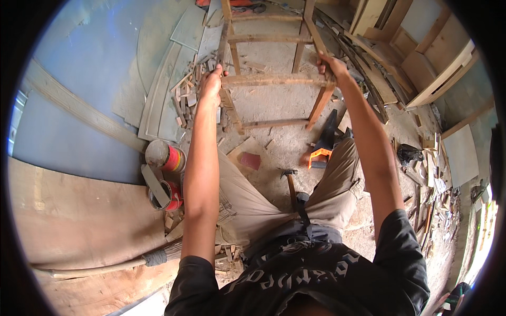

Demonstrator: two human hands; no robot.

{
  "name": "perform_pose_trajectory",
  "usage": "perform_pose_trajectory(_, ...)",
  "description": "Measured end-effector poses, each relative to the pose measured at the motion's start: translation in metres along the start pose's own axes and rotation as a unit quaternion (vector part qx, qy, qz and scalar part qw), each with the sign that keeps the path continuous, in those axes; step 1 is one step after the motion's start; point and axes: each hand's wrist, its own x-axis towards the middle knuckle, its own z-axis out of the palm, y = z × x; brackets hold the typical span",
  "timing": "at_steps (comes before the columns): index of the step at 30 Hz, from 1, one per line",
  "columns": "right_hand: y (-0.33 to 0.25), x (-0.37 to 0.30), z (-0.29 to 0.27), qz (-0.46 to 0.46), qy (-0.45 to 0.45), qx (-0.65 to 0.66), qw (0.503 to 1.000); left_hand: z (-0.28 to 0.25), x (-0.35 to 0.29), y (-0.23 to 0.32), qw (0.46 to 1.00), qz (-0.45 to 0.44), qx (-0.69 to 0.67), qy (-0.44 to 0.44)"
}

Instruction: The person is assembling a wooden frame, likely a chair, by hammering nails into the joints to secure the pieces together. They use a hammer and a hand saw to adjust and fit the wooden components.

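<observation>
A bare wooden frame (274, 80) with legs and crossrails, like that of a chair or stool, stands in front of me. My left hand (212, 85) is closed around its left side bar, near the corner with the front rail. On the opposite side my right hand (333, 65) grips the right side bar, close to the same rail's other end. Both arms reach straight forward. A handsaw (320, 152) with an orange and black handle lies on the floor by my right leg. Between my legs is a hammer (291, 184), its head pointing away from me.
Two paint cans (173, 158) stand left of my left forearm. Wood offcuts (183, 102) litter the floor beyond them. A reddish sandpaper-like piece (250, 160) lies ahead. Long boards (369, 79) and a wooden cabinet (432, 68) are at far right; a broom (153, 258) lies at lower left.
</observation>
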Motion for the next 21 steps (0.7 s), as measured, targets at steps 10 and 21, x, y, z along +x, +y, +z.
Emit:
perform_pose_trajectory(10,0.042,0.004,-0.045,0.041,0.028,0.09,0.995,0.029,0.011,-0.055,0.998,-0.047,0.027,-0.005)
perform_pose_trajectory(21,0.049,0.001,-0.069,0.07,0.091,0.008,0.993,0.047,0.017,-0.094,0.998,0.008,0.057,-0.029)
